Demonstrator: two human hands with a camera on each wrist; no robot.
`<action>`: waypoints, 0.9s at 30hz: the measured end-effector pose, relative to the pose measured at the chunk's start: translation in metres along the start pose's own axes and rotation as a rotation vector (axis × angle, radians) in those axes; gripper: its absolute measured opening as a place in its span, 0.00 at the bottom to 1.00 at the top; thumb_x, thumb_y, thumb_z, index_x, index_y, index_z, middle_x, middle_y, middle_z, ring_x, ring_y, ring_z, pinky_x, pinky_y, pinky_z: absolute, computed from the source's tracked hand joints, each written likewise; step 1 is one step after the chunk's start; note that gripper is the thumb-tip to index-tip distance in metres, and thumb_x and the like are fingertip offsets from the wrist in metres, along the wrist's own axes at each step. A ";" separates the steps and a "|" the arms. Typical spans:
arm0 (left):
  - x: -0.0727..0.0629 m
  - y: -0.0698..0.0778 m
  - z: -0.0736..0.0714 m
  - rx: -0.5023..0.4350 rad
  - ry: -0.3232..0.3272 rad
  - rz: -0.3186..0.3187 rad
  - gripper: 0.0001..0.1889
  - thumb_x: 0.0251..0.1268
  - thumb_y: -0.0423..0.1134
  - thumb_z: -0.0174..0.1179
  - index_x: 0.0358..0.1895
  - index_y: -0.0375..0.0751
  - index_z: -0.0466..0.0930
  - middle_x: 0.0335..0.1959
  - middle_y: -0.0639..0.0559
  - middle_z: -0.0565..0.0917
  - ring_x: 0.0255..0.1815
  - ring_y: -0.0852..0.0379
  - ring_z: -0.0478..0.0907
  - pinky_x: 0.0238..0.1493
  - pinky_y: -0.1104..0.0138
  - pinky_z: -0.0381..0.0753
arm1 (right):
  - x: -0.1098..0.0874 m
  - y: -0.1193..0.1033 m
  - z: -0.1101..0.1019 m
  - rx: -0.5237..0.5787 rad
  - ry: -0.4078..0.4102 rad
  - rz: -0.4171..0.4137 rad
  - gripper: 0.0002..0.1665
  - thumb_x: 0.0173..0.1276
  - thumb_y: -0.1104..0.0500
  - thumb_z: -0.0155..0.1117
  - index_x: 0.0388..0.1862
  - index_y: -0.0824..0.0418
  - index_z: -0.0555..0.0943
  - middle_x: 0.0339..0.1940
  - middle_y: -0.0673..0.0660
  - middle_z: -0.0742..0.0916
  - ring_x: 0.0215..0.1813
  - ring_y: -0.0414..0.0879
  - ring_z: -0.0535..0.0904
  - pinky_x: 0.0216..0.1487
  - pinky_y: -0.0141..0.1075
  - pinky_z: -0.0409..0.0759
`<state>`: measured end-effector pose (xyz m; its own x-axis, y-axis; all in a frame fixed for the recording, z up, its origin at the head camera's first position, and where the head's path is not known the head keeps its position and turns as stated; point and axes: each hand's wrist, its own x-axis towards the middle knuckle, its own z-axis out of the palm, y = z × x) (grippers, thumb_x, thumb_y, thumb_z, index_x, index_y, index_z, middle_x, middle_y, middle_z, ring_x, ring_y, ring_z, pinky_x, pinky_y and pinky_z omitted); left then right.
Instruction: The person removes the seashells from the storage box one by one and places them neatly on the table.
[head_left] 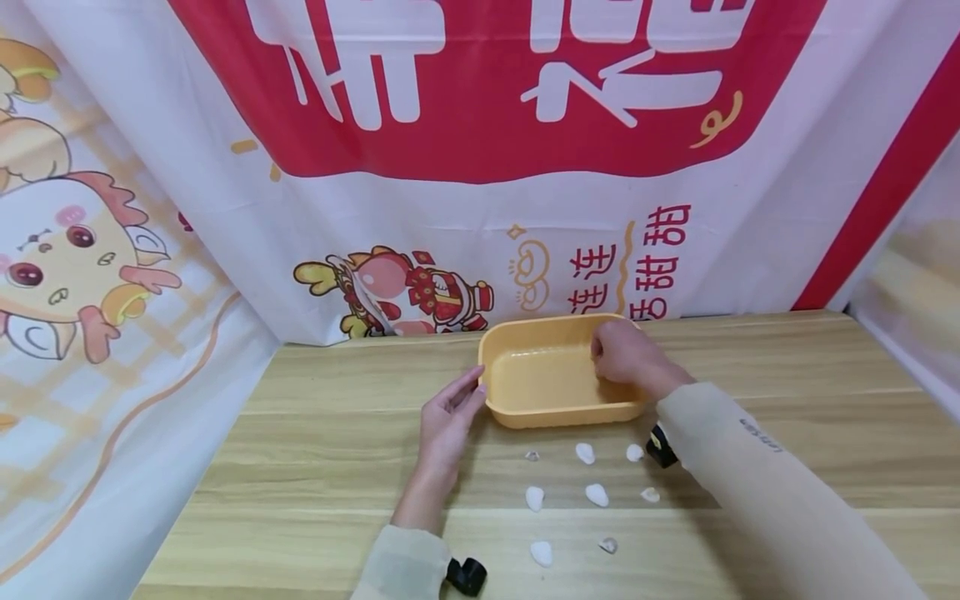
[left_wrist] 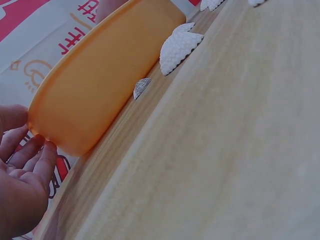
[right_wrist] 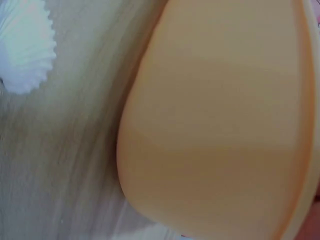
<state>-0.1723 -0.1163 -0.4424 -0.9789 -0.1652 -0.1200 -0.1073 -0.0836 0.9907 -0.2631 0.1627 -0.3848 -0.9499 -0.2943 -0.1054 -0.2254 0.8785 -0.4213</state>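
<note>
A yellow-orange plastic basin (head_left: 543, 382) stands at the back of the wooden table. My left hand (head_left: 447, 421) touches its left end, the thumb and long fingers resting against the outer wall just at the rim. In the left wrist view these fingers (left_wrist: 31, 155) lie nearly straight against the basin (left_wrist: 95, 85). My right hand (head_left: 630, 357) reaches over the right end, fingers curled low inside the basin. I cannot tell whether something small is in its grasp. The right wrist view is filled mostly by the basin's outer wall (right_wrist: 215, 125).
Several shells lie in loose rows before the basin: white ones (head_left: 597, 495) and smaller greyish ones (head_left: 608, 545). A white ribbed shell (right_wrist: 25, 47) is close by the right wrist. Behind the table (head_left: 315, 467) hangs a printed cloth (head_left: 450, 200).
</note>
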 end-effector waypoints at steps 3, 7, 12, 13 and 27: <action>0.000 0.000 0.000 0.004 -0.004 0.001 0.19 0.76 0.37 0.68 0.66 0.52 0.86 0.74 0.52 0.82 0.77 0.51 0.77 0.77 0.62 0.79 | 0.001 -0.002 0.003 -0.007 0.013 0.011 0.06 0.57 0.71 0.65 0.28 0.62 0.83 0.29 0.58 0.85 0.35 0.51 0.78 0.34 0.37 0.77; 0.000 -0.001 0.000 0.004 -0.008 0.006 0.19 0.76 0.36 0.67 0.67 0.52 0.86 0.74 0.51 0.82 0.77 0.50 0.77 0.77 0.63 0.79 | 0.001 0.001 0.009 0.090 0.051 0.005 0.05 0.53 0.69 0.73 0.29 0.62 0.87 0.30 0.56 0.88 0.35 0.48 0.79 0.35 0.32 0.77; 0.000 -0.001 -0.001 0.002 -0.006 0.006 0.19 0.76 0.36 0.67 0.67 0.51 0.86 0.74 0.50 0.82 0.77 0.50 0.77 0.76 0.65 0.80 | 0.001 0.002 0.017 0.326 0.006 0.050 0.10 0.55 0.64 0.81 0.36 0.64 0.90 0.31 0.55 0.91 0.33 0.45 0.81 0.32 0.30 0.78; 0.000 -0.001 -0.001 0.001 -0.005 0.011 0.19 0.76 0.36 0.67 0.67 0.50 0.86 0.74 0.50 0.82 0.77 0.50 0.77 0.76 0.64 0.80 | 0.001 0.001 0.018 0.354 -0.003 0.067 0.10 0.56 0.64 0.82 0.37 0.64 0.90 0.31 0.55 0.91 0.33 0.45 0.81 0.32 0.30 0.79; 0.000 -0.001 0.000 0.002 0.000 0.023 0.19 0.76 0.35 0.67 0.66 0.50 0.87 0.74 0.49 0.82 0.77 0.50 0.77 0.77 0.63 0.79 | 0.000 -0.005 0.022 0.260 -0.034 0.038 0.09 0.63 0.57 0.84 0.33 0.59 0.90 0.29 0.53 0.89 0.33 0.45 0.81 0.35 0.33 0.79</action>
<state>-0.1718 -0.1163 -0.4438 -0.9811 -0.1673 -0.0974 -0.0853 -0.0778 0.9933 -0.2569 0.1502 -0.4026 -0.9478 -0.2794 -0.1533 -0.1228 0.7640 -0.6334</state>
